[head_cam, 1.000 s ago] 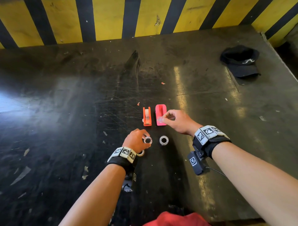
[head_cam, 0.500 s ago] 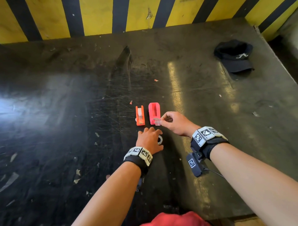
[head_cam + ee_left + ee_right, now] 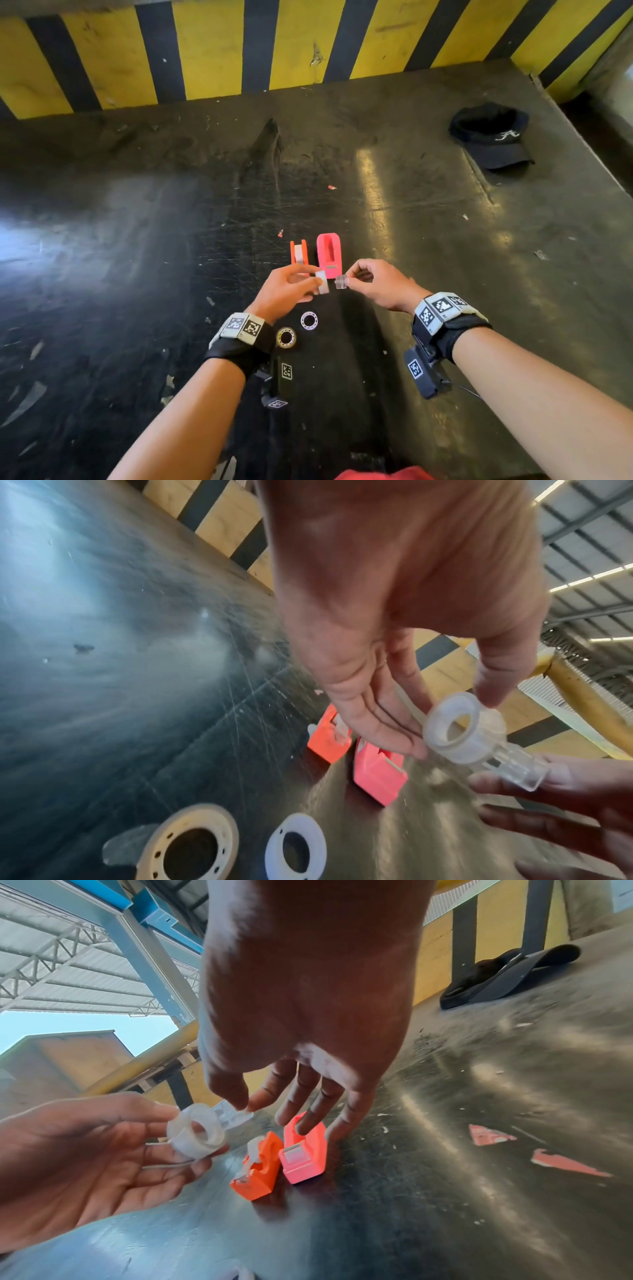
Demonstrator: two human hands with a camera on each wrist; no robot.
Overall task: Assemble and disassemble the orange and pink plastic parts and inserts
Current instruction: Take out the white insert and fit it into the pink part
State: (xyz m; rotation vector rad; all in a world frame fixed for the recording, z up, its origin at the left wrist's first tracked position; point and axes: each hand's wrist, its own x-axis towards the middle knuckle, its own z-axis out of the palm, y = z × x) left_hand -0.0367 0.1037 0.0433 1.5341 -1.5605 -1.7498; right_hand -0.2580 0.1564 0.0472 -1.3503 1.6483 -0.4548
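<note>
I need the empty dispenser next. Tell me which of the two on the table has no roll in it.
The pink dispenser: its slot is open and bare. The orange dispenser to its left has a whitish roll seated in it.

**Scuffed black platform under a striped barrier**

A dark, scratched work surface (image 3: pixel 137 274) spreads out, glossy where daylight glares off it. Along its far edge runs a wall of yellow and black stripes (image 3: pixel 212 51). A black cap (image 3: pixel 489 137) lies far right. Overhead, a corrugated roof on steel trusses (image 3: pixel 68 961), open sky beyond.
</note>
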